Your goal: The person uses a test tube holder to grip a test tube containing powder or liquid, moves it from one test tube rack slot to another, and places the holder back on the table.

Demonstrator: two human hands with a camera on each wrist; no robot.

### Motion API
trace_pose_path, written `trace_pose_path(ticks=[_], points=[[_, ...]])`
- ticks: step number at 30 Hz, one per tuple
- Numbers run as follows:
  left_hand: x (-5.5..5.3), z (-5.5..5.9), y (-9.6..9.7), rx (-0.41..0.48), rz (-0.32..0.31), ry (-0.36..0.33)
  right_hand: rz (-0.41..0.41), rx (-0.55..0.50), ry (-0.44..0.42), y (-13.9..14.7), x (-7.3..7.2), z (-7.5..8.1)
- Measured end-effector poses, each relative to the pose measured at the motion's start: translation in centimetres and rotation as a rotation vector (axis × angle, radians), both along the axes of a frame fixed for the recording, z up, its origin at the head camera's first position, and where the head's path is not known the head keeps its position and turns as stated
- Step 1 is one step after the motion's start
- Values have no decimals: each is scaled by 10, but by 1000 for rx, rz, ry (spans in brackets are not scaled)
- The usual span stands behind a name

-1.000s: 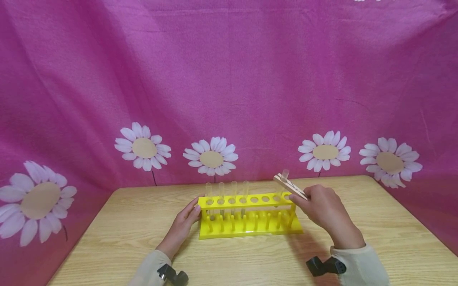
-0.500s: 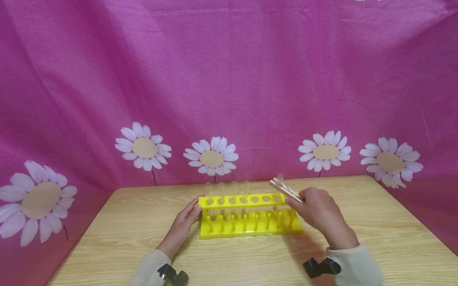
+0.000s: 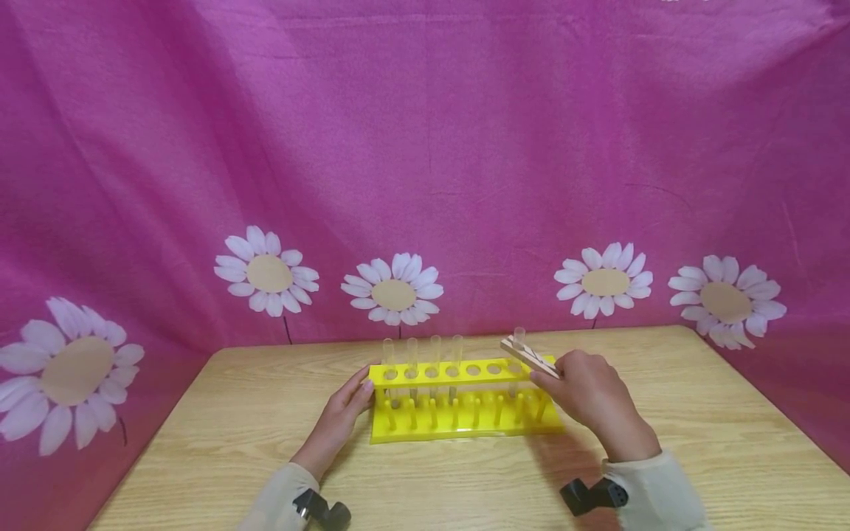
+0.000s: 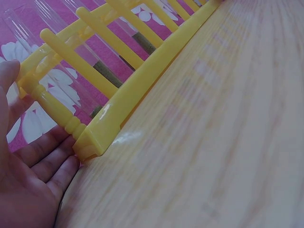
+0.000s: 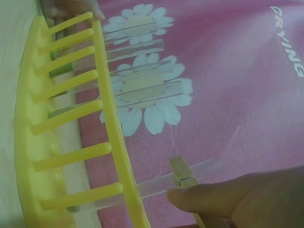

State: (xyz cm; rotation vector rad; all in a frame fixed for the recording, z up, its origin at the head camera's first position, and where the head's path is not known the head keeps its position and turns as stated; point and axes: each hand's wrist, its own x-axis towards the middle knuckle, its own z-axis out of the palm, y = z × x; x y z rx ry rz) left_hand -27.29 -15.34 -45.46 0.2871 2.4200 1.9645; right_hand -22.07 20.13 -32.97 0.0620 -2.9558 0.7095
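A yellow test tube rack (image 3: 467, 431) stands on the table, shown tilted in both wrist views. My left hand (image 3: 339, 414) holds its left end, thumb at the end of the upper bar and the lower fingers (image 4: 50, 166) beside the base. My right hand (image 3: 598, 394) grips a wooden test tube holder (image 3: 529, 358) near the rack's right end. Clamped in that holder is a clear test tube (image 3: 519, 336), which passes down through a hole near the right end; its lower end (image 5: 73, 208) shows below the upper bar. Several other tubes (image 3: 434, 348) stand in the left holes, with dark matter at their bottoms.
The wooden table (image 3: 425, 487) extends around the rack. Pegs (image 3: 476, 413) rise along the rack's front. A pink cloth (image 3: 425, 162) with white flowers hangs behind the table. Black wrist cameras (image 3: 594, 495) sit on both sleeves.
My right hand has moved slightly left and down with the holder, and the clamped tube now sits lower in its rack hole. The left hand and the rack stay in place.
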Motion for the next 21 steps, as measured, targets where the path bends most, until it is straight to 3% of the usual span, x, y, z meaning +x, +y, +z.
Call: trace_pose_path(ticks=[21], points=[[0,0,0,0,6,-5,-4,33,-61,1,-2,-2]])
